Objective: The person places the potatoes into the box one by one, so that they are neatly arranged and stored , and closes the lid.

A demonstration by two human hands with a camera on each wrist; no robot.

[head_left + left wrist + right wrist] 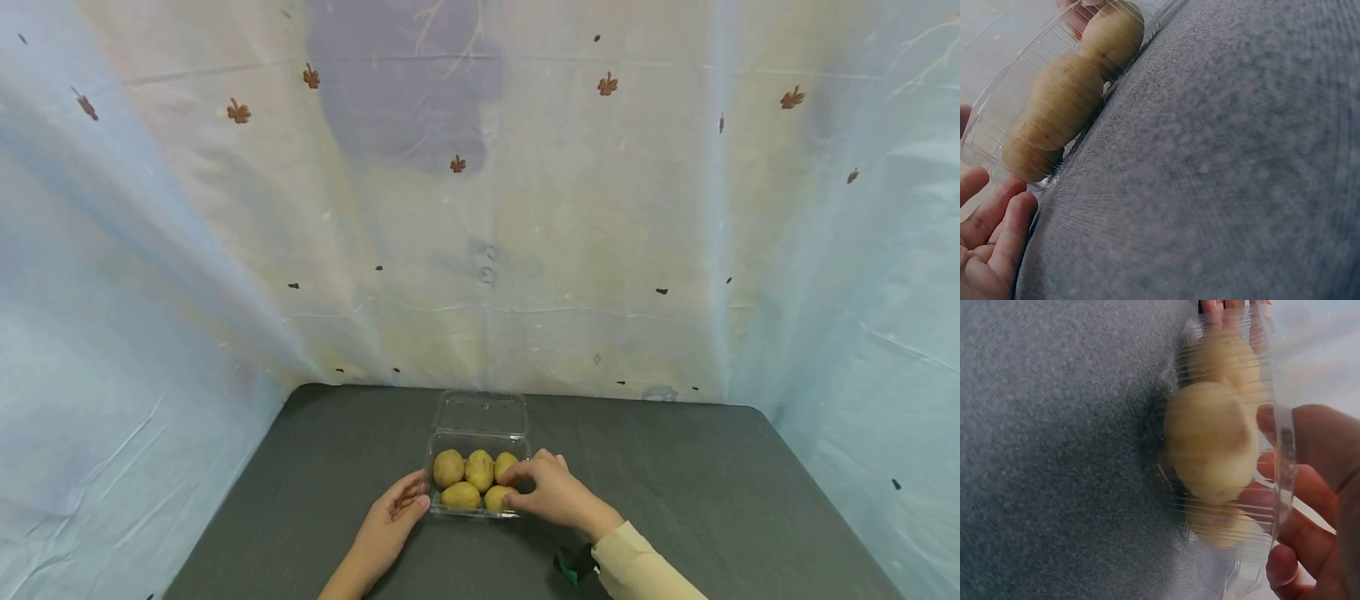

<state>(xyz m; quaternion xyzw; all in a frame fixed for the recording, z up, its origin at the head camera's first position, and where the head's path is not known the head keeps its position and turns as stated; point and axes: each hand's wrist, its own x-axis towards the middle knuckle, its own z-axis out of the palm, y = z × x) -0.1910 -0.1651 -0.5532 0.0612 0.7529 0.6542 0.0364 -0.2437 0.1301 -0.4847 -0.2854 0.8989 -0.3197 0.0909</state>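
A clear plastic clamshell box (450, 512) stands on the dark table with its lid (482, 414) tipped back. Several yellow potatoes lie inside in two rows. Beside the box's left wall is my left hand (390, 521), its relaxed fingers and thumb touching the front left corner; in the left wrist view its fingertips (1019, 200) meet the ribbed plastic. My right hand (555, 492) reaches over the right rim, thumb and fingers curled about the front right potato (497, 498). The right wrist view shows that potato (1210, 440) through the wall, with the thumb at its top.
The dark grey tabletop (675, 483) spreads out on both sides of the box. Behind it and at the sides hang pale sheets (540, 250) with small leaf marks. A black strap-like thing (576, 563) with a green patch is by the right sleeve (637, 562).
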